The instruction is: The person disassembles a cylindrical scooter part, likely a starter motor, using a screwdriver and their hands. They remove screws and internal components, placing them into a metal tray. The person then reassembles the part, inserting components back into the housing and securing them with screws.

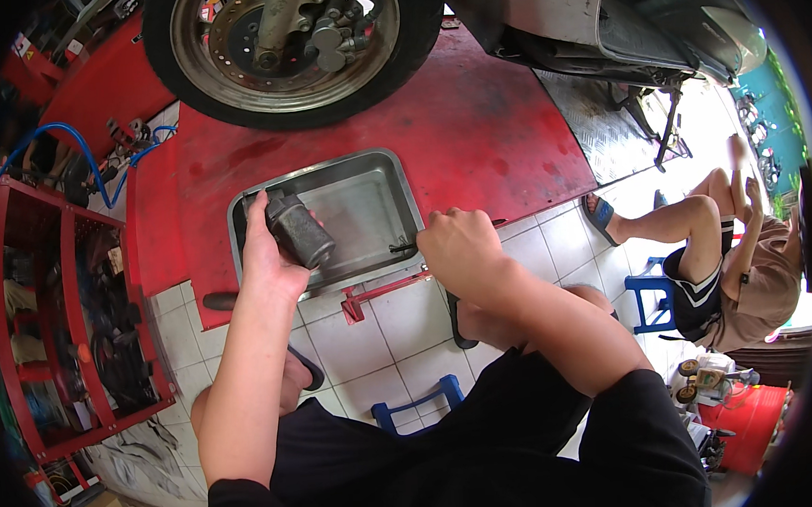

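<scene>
My left hand [268,251] is wrapped round a dark grey cylindrical motor part [302,231], held tilted over the left side of a shallow steel tray [402,185]. Closed in a fist at the tray's right edge, my right hand [461,246] grips a thin dark tool [404,248]. Its tip points left over the tray and a short end sticks out on the other side; the fist hides its middle, so its kind is unclear. The tray sits at the near edge of a red platform [491,130].
A motor scooter's front wheel [298,112] stands on the platform beyond the tray. To the left is a red shelf rack [69,299] with a blue hose [88,151] above. At right a person [747,272] sits on a blue stool [649,300]. Another blue stool [418,404] is below me.
</scene>
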{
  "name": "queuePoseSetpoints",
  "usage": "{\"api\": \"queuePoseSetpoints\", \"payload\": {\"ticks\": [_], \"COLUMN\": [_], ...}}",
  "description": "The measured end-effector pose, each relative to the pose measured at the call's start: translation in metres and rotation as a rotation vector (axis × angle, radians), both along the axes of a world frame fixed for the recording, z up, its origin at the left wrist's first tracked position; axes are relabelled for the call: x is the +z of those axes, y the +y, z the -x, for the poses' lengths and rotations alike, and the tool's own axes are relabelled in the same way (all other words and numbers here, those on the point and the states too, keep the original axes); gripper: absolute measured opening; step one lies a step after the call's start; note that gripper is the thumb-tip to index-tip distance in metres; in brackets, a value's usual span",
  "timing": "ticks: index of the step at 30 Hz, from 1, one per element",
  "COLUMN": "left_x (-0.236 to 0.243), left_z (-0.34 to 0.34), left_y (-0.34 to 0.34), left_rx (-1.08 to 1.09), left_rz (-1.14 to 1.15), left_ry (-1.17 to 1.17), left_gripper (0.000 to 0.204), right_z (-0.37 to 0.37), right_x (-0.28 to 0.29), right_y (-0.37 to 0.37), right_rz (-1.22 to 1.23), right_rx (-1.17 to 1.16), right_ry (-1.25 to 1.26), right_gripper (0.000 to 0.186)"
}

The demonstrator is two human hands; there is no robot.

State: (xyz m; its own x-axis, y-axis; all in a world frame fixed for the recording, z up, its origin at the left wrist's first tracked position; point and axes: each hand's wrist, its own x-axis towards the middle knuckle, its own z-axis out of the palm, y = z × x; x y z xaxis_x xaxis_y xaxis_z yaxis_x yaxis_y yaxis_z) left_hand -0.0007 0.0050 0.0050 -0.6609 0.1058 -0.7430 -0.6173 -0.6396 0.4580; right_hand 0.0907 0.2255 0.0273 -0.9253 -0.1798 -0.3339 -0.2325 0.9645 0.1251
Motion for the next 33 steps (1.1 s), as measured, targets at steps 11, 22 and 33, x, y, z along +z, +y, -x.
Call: {"api": "queuePoseSetpoints", "payload": {"ticks": [11,22,33], "left_x": [0.002,0.002,0.017], "left_z": [-0.002,-0.001,-0.015], "left_y": [-0.001,0.002,0.004], "left_rx": [0.008,0.007,-0.181], "left_rz": [-0.014,-0.009,-0.171], "left_ry": [0.015,0.010,0.315], "left_gripper": [0.048,0.048,0.036], "right_z": [0.001,-0.005,0.022], "right_x": [0.017,0.021,0.013], "right_y": [0.023,0.031,0.029], "right_rz": [0.066,0.131,1.160], "right_rx": [-0.049,-0.062,-0.353], "right_ry": [0.061,0.188,0.395], "right_gripper": [0.005,0.006,0.024]}}
